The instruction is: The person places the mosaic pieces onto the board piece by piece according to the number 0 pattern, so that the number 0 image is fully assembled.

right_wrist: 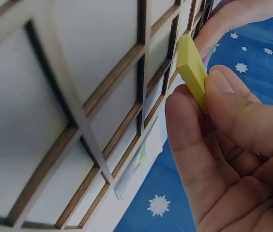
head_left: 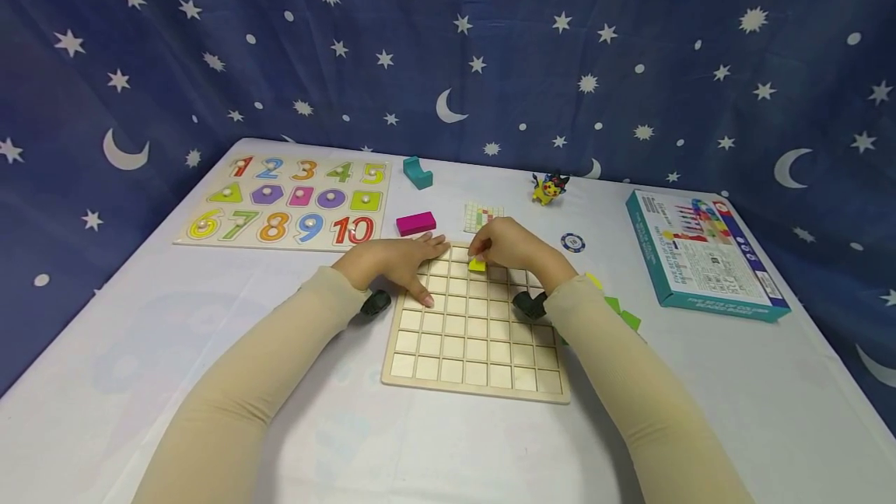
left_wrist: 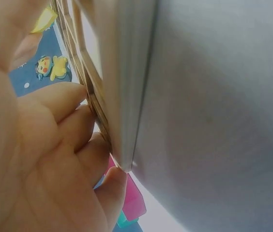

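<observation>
A wooden grid board [head_left: 476, 390] with square cells lies on the white table. My left hand [head_left: 390, 261] rests on its upper left edge, fingers spread and fairly straight. Over the far rows of cells, my right hand [head_left: 514, 246] pinches a small yellow square tile [head_left: 477, 264] between thumb and fingers. In the right wrist view the yellow tile [right_wrist: 191, 70] is held tilted, apart from the board's surface. The left wrist view has the left fingers [left_wrist: 71, 123] along the board's rim.
Beyond the board lie a small grid card [head_left: 483, 216], a magenta block [head_left: 416, 223] and a teal block [head_left: 418, 173]. A number puzzle [head_left: 283, 201] is at left. To the right are a chip [head_left: 572, 243], green tiles [head_left: 631, 320], a toy figure [head_left: 549, 188] and a box [head_left: 707, 255].
</observation>
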{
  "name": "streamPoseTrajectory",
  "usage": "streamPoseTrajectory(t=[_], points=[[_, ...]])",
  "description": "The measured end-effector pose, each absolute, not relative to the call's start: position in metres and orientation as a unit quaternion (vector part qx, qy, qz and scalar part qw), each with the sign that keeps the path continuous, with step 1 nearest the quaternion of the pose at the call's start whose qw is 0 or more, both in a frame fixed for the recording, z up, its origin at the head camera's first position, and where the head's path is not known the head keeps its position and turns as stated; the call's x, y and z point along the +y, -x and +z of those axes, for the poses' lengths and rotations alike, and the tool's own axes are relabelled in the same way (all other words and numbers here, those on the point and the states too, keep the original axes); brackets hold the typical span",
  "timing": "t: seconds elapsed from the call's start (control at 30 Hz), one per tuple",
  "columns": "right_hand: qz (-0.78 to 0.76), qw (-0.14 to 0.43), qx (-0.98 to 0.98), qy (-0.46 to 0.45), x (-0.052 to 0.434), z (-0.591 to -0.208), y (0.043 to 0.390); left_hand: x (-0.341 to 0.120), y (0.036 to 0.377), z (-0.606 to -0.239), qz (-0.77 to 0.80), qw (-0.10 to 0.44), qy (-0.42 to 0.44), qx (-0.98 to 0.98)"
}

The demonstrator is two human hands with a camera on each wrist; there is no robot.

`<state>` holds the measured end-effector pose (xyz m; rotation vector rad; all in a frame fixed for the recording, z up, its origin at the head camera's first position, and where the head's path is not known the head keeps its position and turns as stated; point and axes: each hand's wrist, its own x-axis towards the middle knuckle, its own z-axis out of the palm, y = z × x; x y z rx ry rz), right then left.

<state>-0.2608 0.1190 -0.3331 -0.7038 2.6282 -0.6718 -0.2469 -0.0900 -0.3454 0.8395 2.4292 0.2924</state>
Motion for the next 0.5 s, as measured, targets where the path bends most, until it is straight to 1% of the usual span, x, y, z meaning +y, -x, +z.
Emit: streamPoseTrajectory(t=[0.5], points=[[-0.238,0.175,0.918,0.266,0.096,-0.339,0.26,-0.089,0.247,-0.344,0.12,0.278,-0.304,0.903]])
